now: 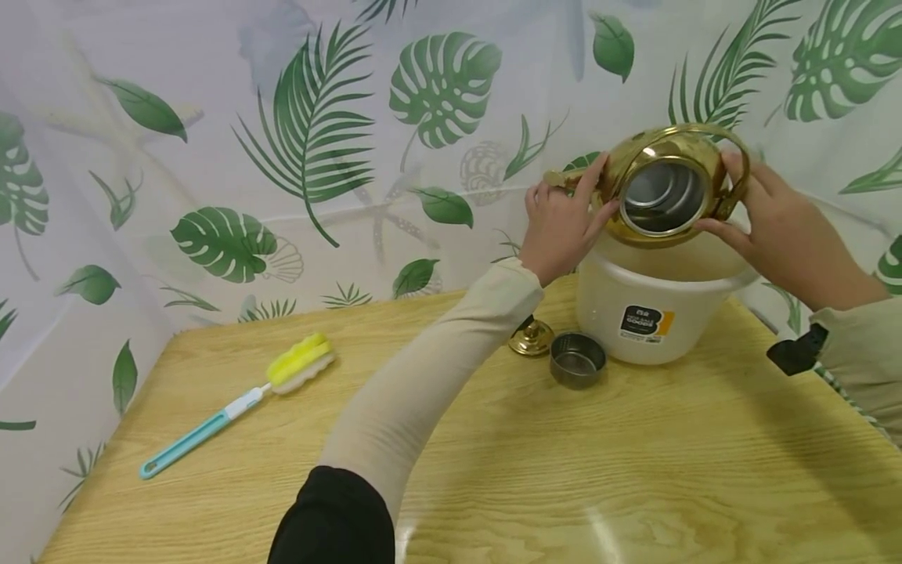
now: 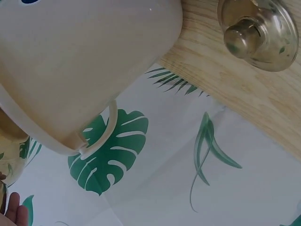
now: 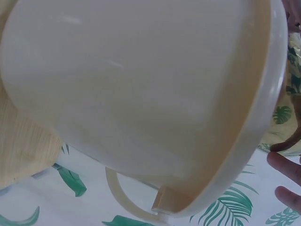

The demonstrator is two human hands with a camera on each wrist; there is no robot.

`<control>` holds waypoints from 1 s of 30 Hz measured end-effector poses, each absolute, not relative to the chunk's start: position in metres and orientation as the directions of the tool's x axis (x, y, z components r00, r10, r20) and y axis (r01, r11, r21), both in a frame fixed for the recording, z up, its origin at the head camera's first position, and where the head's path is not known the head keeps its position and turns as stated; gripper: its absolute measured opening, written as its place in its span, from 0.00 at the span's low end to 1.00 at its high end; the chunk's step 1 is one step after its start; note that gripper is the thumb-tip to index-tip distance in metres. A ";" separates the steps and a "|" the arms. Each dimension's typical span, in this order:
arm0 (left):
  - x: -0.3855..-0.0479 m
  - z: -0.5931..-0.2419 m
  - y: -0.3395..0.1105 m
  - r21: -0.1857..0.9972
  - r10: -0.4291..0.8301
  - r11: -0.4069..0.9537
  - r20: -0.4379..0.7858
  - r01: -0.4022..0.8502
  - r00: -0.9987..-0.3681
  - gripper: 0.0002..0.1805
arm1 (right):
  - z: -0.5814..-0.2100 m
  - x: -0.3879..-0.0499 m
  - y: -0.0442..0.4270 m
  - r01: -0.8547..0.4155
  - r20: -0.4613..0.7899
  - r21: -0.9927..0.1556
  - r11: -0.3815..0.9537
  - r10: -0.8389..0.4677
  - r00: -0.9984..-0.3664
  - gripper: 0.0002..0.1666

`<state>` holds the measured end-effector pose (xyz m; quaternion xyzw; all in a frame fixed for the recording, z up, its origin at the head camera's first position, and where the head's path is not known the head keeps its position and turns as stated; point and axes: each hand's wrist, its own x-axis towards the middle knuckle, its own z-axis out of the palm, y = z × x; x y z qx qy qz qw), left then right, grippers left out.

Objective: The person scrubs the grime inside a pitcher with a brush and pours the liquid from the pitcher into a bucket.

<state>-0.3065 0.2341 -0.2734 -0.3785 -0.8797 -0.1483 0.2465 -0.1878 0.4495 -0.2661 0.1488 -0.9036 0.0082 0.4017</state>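
Note:
Both hands hold a shiny gold teapot (image 1: 676,149) above a white plastic bucket (image 1: 606,313). Its round lidless mouth faces the head camera and shows a silvery inside. My left hand (image 1: 564,227) grips the body on the spout side. On the opposite side my right hand (image 1: 796,231) grips it beside the arched handle, thumb near the mouth's rim. In the left wrist view only some left fingers (image 2: 18,212) show at the lower corner. A few right fingers (image 3: 287,167) appear at the right wrist view's edge.
A gold lid (image 1: 532,338) and a dark metal strainer cup (image 1: 578,362) sit on the wooden table (image 1: 564,470) left of the bucket. Farther left lies a sponge brush (image 1: 232,411) with a teal handle. A leaf-patterned cloth (image 1: 338,157) hangs behind.

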 end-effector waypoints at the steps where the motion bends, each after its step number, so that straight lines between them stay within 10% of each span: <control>1: -0.307 -0.275 0.233 0.077 0.592 0.664 0.554 0.744 -0.586 0.35 | -0.267 -0.188 0.449 -0.275 0.735 0.120 0.954 -0.271 -0.622 0.49; 12: -0.304 -0.281 0.230 0.072 0.590 0.638 0.593 0.766 -0.548 0.36 | -0.267 -0.190 0.451 -0.155 0.805 0.312 0.937 -0.348 -0.481 0.54; 30: -0.307 -0.285 0.229 0.037 0.564 0.617 0.677 0.786 -0.474 0.37 | -0.266 -0.190 0.451 -0.193 0.814 0.319 0.928 -0.373 -0.446 0.50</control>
